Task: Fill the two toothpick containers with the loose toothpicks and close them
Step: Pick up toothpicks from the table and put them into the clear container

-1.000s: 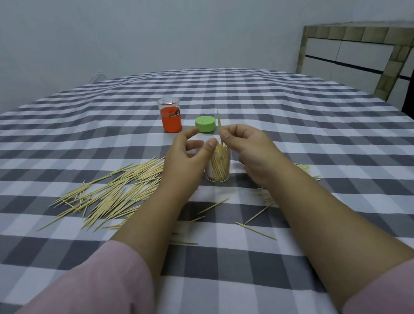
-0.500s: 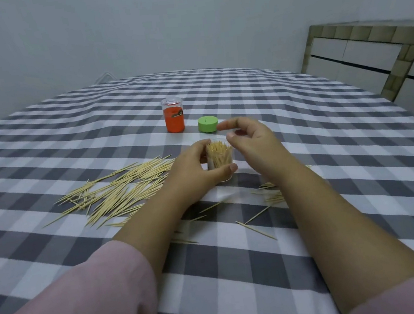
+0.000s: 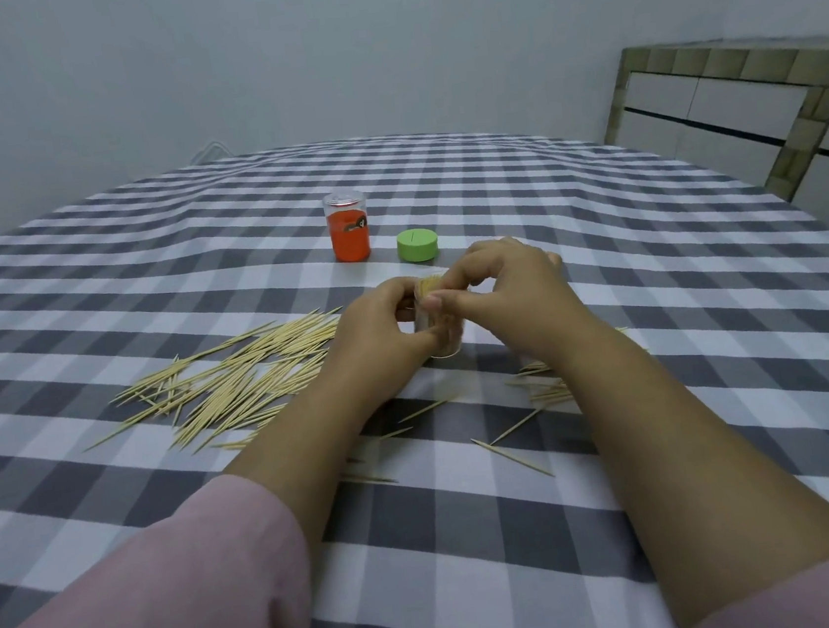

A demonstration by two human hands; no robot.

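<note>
1. Right now, in the head view, your left hand (image 3: 383, 327) grips the clear container (image 3: 443, 333) round its side, fingers curled about the wall, holding it upright on the checked tablecloth (image 3: 652, 245).
2. Your right hand (image 3: 507, 287) sits over the container's mouth, thumb and forefinger pinched together at the toothpick tips; whether they actually hold a pick or only press the bundle down is hidden by the fingers.
3. That container looks nearly full. Judging by its thin clear wall, it is light and easy to tip, so keep your hold low and around the body rather than at the rim.
4. A large pile of loose toothpicks (image 3: 234, 380) lies to the left of your left hand, and a smaller scatter (image 3: 540, 392) lies under and beside your right forearm. They are stiff, thin and sharp-ended, and likely roll; gather them in a bunch at mid-length, all pointing one way.
5. Farther back stands the orange container (image 3: 348, 228), upright, with the green lid (image 3: 417, 245) just beside it on the cloth, well apart from your hands. The lid is off, so closing is not yet done.
</note>
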